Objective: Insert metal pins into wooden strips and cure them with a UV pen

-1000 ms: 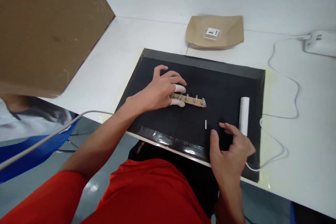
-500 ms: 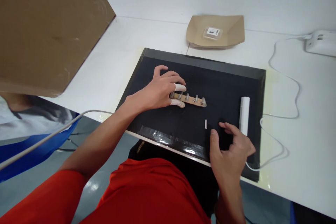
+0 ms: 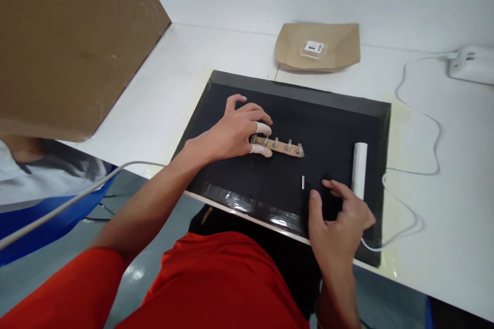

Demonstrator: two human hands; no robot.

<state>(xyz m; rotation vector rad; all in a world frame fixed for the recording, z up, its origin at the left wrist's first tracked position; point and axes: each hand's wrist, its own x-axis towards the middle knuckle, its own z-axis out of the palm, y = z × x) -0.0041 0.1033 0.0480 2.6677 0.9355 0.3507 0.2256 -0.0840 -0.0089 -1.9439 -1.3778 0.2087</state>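
My left hand [image 3: 237,131] straddles the left end of a light wooden strip [image 3: 281,147]. White covers sleeve its thumb and index finger, which stay apart on either side of the strip. Whether the fingertips touch it is hard to see. Several short, clear tube-like pieces [image 3: 289,145] stand along the strip, one between the two covered fingers. My right hand [image 3: 341,218] rests low on the black mat [image 3: 239,175], thumb and fingers apart with nothing between them. Just left of its thumb lies a small silvery pin [image 3: 303,182].
A white cylinder [image 3: 359,169] with a white cable [image 3: 405,208] lies at the mat's right. Behind the mat, a brown paper tray [image 3: 339,51] holds a small clear labelled case [image 3: 313,49]. A power strip [image 3: 473,64] sits far right; a large brown board [image 3: 77,46] stands left.
My left index fingertip has drawn back slightly to the left, and the clear piece between the covered fingers looks a little shifted. My right hand has stayed where it was.
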